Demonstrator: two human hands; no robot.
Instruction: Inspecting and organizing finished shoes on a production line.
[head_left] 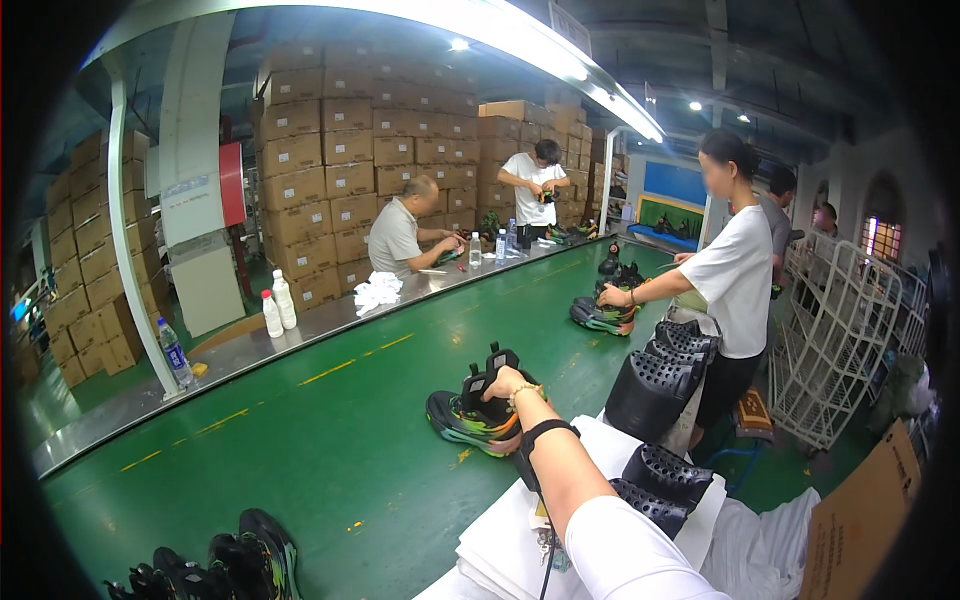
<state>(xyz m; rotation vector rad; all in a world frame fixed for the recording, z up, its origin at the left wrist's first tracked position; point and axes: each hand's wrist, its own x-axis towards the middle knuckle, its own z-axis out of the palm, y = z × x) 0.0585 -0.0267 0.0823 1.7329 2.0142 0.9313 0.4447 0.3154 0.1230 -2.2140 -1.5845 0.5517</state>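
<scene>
My right arm, in a white sleeve, reaches out over the green belt. My right hand [508, 386] is closed round the upper collars of a pair of sneakers [468, 418], black with green and orange soles. Both sneakers stand close together on or just over the belt; I cannot tell whether they touch it. A beaded bracelet [526, 392] circles the wrist, and a black strap [550, 431] goes round the forearm. My left hand is out of the picture. More dark sneakers [245, 555] stand at the near left of the belt [300, 440].
Black perforated moulds [655, 385] and white sheets [510, 540] lie along the right side. A co-worker [735, 260] there handles more sneakers [603, 315]. Bottles [272, 314] and white cloths [378, 294] stand on the far metal ledge; seated and standing workers and stacked cartons [300, 160] are behind.
</scene>
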